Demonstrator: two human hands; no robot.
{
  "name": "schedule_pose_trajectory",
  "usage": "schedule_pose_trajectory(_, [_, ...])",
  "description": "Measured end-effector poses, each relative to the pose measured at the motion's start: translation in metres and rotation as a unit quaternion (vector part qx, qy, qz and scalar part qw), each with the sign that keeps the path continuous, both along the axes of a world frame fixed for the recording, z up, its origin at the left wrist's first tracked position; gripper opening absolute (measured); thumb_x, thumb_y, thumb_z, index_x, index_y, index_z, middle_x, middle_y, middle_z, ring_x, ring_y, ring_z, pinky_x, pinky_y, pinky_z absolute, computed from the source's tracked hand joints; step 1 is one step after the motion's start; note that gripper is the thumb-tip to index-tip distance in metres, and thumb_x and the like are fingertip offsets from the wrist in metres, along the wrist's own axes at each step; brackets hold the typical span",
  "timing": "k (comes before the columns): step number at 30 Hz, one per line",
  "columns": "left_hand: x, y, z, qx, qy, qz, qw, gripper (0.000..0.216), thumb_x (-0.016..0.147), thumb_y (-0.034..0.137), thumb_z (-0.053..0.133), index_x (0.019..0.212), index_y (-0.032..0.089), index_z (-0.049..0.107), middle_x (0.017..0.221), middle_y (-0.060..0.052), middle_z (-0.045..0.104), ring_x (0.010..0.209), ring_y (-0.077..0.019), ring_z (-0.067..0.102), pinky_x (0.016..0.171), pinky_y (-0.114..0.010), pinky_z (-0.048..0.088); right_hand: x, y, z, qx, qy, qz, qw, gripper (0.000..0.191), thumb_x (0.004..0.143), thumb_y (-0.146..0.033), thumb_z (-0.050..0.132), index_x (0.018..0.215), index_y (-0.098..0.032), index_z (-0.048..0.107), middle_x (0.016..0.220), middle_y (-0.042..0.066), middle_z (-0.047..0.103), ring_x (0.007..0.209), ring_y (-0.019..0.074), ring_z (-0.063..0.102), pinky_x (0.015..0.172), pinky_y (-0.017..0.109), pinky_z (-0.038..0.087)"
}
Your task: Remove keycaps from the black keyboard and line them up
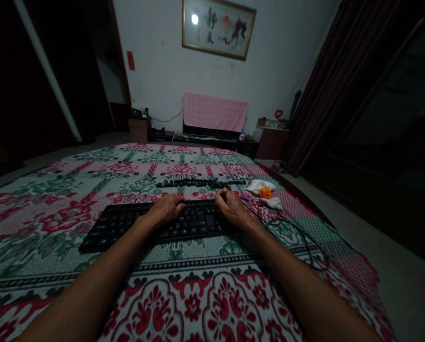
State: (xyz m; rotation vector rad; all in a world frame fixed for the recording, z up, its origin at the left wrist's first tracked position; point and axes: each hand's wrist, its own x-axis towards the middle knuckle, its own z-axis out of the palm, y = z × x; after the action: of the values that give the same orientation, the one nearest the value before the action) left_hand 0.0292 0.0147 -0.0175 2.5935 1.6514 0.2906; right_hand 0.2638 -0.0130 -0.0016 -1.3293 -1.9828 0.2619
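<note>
A black keyboard point(194, 222) lies on the patterned bedspread in front of me. My left hand point(167, 208) rests over its middle, fingers wrapped round the far edge and thumb near the top keys. On the keyboard's right part, my right hand point(231, 206) is closed, thumb and forefinger pinched together above the far edge. Whatever sits between those fingertips is too small and dark to make out. Beyond the keyboard lies a row of loose black keycaps point(194, 182), partly behind my right fingertips.
White cloths point(260, 185) with an orange cloth point(265, 193) lie right of the keycaps. A purple tool point(245, 197) is beside my right hand. Black cable point(306, 237) loops over the bedspread point(155, 304) on the right. A pink towel point(215, 112) covers a screen beyond the bed.
</note>
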Motion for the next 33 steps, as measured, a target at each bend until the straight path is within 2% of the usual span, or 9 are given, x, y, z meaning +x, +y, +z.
schedule_pose_trajectory(7, [0.0, 0.0, -0.001, 0.004, -0.012, -0.006, 1.0, 0.035, 0.084, 0.032, 0.038, 0.106, 0.019, 0.061, 0.105, -0.01, 0.063, 0.099, -0.0228, 0.056, 0.086, -0.033, 0.04, -0.004, -0.004, 0.006, 0.004, -0.055, -0.021, 0.998, 0.018, 0.086, -0.026, 0.039, 0.083, -0.016, 0.053, 0.069, 0.003, 0.059, 0.063, 0.0128, 0.055, 0.06, 0.022, 0.035])
schedule_pose_trajectory(16, [-0.001, 0.001, -0.003, 0.006, -0.006, -0.001, 1.0, 0.036, 0.084, 0.032, 0.037, 0.108, 0.018, 0.06, 0.105, -0.011, 0.062, 0.099, -0.0235, 0.056, 0.086, -0.035, 0.04, -0.013, -0.016, 0.019, 0.031, -0.17, 0.038, 0.984, 0.011, 0.085, -0.02, 0.04, 0.085, -0.015, 0.05, 0.08, 0.006, 0.059, 0.072, 0.014, 0.053, 0.067, 0.023, 0.035])
schedule_pose_trajectory(23, [0.0, 0.0, -0.002, 0.005, -0.005, 0.005, 1.0, 0.033, 0.084, 0.032, 0.038, 0.106, 0.019, 0.06, 0.102, -0.01, 0.063, 0.098, -0.0224, 0.056, 0.085, -0.033, 0.04, -0.017, -0.024, 0.021, 0.025, -0.224, 0.029, 0.974, 0.014, 0.086, -0.024, 0.04, 0.092, -0.015, 0.05, 0.083, 0.007, 0.059, 0.073, 0.0158, 0.054, 0.065, 0.025, 0.034])
schedule_pose_trajectory(26, [0.0, 0.0, -0.002, 0.001, -0.009, 0.006, 1.0, 0.033, 0.084, 0.032, 0.038, 0.105, 0.02, 0.061, 0.101, -0.009, 0.063, 0.098, -0.0218, 0.056, 0.086, -0.033, 0.04, -0.02, -0.025, 0.02, 0.028, -0.221, 0.024, 0.974, 0.013, 0.085, -0.022, 0.041, 0.091, -0.015, 0.05, 0.082, 0.008, 0.06, 0.069, 0.0154, 0.053, 0.061, 0.025, 0.033])
schedule_pose_trajectory(33, [-0.002, 0.002, -0.003, -0.005, -0.033, 0.004, 0.999, 0.031, 0.084, 0.033, 0.04, 0.103, 0.023, 0.062, 0.1, -0.007, 0.063, 0.097, -0.0209, 0.056, 0.086, -0.032, 0.04, -0.008, -0.011, 0.021, -0.006, -0.126, -0.004, 0.992, 0.015, 0.084, -0.02, 0.04, 0.082, -0.015, 0.054, 0.068, 0.004, 0.059, 0.06, 0.0131, 0.052, 0.057, 0.023, 0.03])
